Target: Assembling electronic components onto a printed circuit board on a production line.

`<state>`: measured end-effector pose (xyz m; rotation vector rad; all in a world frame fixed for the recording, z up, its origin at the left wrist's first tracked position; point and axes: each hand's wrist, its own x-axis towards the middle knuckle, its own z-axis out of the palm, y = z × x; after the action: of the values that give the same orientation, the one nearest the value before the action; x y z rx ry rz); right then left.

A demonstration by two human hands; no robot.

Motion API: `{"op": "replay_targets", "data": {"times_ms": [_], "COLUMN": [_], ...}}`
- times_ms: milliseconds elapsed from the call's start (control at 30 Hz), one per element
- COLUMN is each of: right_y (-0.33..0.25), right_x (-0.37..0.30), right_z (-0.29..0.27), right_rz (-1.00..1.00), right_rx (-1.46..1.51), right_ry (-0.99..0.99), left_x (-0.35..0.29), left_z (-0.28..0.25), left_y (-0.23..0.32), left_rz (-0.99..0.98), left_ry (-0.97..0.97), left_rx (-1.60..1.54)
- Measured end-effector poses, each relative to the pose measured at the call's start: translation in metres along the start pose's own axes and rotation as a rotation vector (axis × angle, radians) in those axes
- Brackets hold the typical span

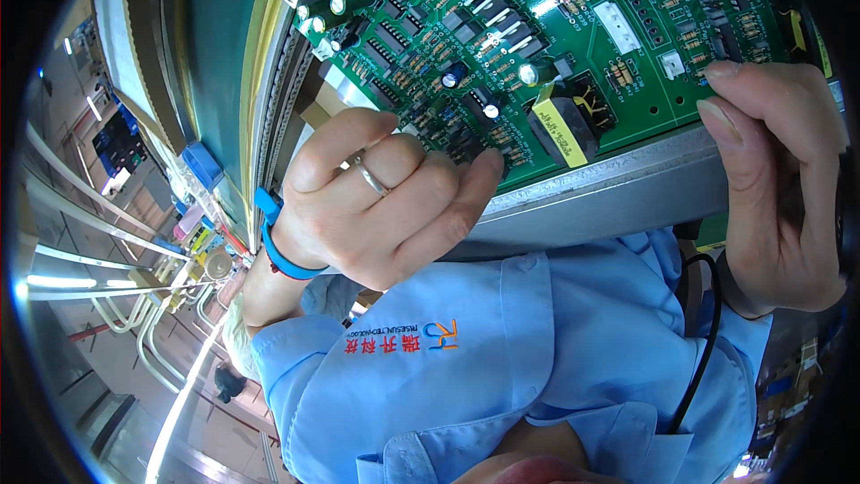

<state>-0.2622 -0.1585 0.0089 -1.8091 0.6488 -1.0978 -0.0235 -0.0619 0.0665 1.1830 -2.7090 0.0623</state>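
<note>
A green circuit board is crowded with resistors, chips, capacitors and white connectors. A transformer with yellow tape stands near its close edge. My left hand, wearing a ring and a blue wrist strap, is curled over the board's near left part. Its fingertips are down among the small parts, and what they grip is hidden. At the right, my right hand has its thumb and forefinger close together at the board, beside a small white connector. Anything between those fingertips is too small to make out.
A grey metal rail runs along the board's near edge. On the left lie a green surface with a yellow border and a small blue block. A black cable hangs over my blue shirt.
</note>
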Motion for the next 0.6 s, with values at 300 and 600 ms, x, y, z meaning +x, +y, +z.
{"op": "replay_targets", "data": {"times_ms": [300,600], "right_y": [-0.004,-0.004], "right_x": [-0.004,-0.003], "right_z": [-0.008,-0.017], "right_rz": [0.055,0.067], "right_rx": [-0.064,-0.137], "right_ry": [-0.029,-0.073], "left_x": [-0.003,-0.016], "left_z": [-0.004,-0.002], "left_y": [0.006,0.009], "left_rz": [-0.095,-0.109], "left_ry": [-0.028,0.032], "left_rx": [-0.007,0.0]}}
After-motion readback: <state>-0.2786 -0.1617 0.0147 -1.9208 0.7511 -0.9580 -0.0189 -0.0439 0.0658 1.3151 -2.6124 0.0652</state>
